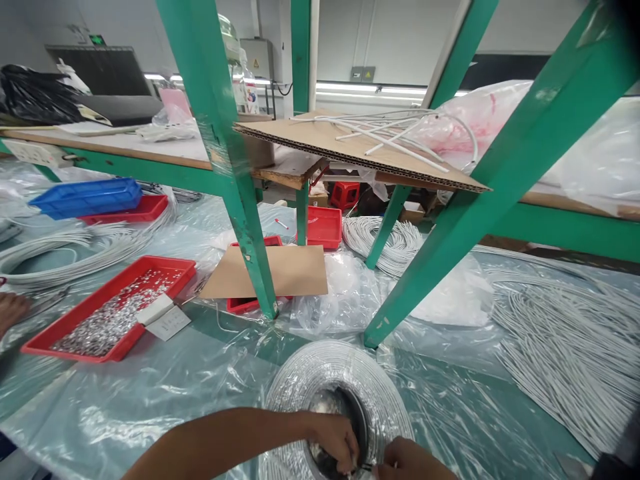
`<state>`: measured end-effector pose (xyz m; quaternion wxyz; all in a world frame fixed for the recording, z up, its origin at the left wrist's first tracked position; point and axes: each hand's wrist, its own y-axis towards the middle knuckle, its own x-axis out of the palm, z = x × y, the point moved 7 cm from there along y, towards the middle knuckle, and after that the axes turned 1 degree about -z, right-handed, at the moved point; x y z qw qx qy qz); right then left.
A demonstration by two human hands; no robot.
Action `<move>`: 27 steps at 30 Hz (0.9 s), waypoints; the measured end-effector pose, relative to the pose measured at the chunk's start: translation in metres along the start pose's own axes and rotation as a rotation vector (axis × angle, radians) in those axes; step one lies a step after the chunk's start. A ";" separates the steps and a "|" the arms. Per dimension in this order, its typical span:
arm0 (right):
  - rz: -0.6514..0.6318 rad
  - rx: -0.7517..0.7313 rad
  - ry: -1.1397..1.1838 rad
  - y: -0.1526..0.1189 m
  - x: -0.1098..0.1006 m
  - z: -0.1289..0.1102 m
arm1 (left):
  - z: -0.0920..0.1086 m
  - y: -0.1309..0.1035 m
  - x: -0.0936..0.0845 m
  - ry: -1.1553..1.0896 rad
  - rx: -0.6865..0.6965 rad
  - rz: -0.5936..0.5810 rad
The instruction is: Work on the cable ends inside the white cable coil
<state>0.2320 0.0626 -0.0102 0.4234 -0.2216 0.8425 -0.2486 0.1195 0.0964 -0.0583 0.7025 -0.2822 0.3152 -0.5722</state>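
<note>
A large coil of pale cable (290,387), shiny as if wrapped in clear film, lies in front of me at the bottom middle. My left hand (336,440) reaches over it into the dark round centre, its fingers pinched together near the inner edge. What they pinch is too small to make out. Close by on the right, my right hand (413,460) is closed at the coil's inner rim and cut off by the picture's lower edge. Something small and dark shows between the two hands, but its kind is unclear.
Green shelf legs (250,233) stand just beyond the coil. To the left is a red tray (163,283) of small shiny metal parts; a co-worker's hand (13,310) appears beside it. Cut cables (565,347) lie right. Overhead, a cardboard sheet (310,133) juts toward me.
</note>
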 end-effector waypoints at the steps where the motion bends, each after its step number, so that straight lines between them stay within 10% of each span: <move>1: -0.006 -0.020 -0.072 -0.002 -0.003 -0.011 | -0.002 -0.001 -0.001 -0.038 -0.015 0.058; 9: -0.080 -0.062 -0.288 -0.002 -0.013 -0.060 | -0.001 -0.005 -0.006 0.001 0.021 0.181; 27: -0.414 -0.049 -0.094 0.020 0.009 -0.051 | -0.004 -0.004 -0.027 0.072 0.085 0.322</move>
